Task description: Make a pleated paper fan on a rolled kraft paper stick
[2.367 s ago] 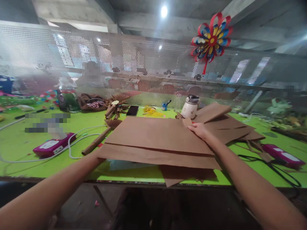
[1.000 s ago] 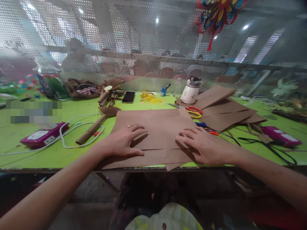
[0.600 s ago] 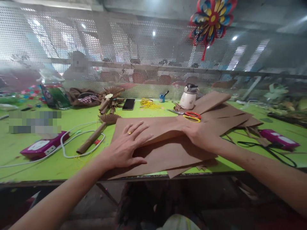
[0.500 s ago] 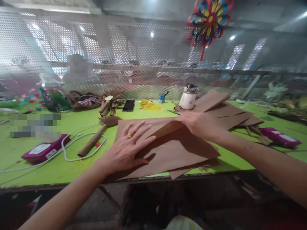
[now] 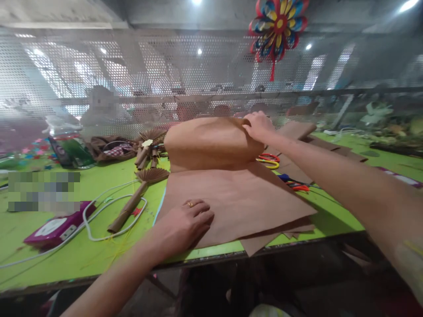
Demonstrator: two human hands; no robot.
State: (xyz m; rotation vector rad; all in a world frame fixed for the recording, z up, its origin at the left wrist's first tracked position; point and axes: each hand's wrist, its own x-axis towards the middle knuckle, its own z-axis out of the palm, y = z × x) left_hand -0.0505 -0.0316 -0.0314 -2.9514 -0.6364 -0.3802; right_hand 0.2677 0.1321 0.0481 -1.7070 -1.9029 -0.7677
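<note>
A large sheet of brown paper (image 5: pixel 211 145) is raised at its far side and bends up in a curve. My right hand (image 5: pixel 261 127) grips its upper right edge, thumb on the near face. On the flat brown paper (image 5: pixel 251 198) nearer me lies my left hand (image 5: pixel 190 222), palm down, fingers loosely bent and holding nothing; a ring is on one finger. More paper corners stick out under the front edge. To the left is a rolled brown paper stick (image 5: pixel 127 209) with a pleated paper fan (image 5: pixel 153 175) at its end.
Scissors-like red and yellow handles (image 5: pixel 271 162) and a blue-handled tool (image 5: pixel 284 178) lie right of the sheet. A white cable (image 5: pixel 87 220) loops by a purple power strip (image 5: pixel 56 229). Folded brown paper (image 5: pixel 295 129) is behind my right arm. The green table's front edge (image 5: pixel 214 259) is close.
My right hand has moved up and away from me, lifting the sheet's edge high. My left hand has slid slightly nearer, its fingers drawn in. The handles on the right have come into view.
</note>
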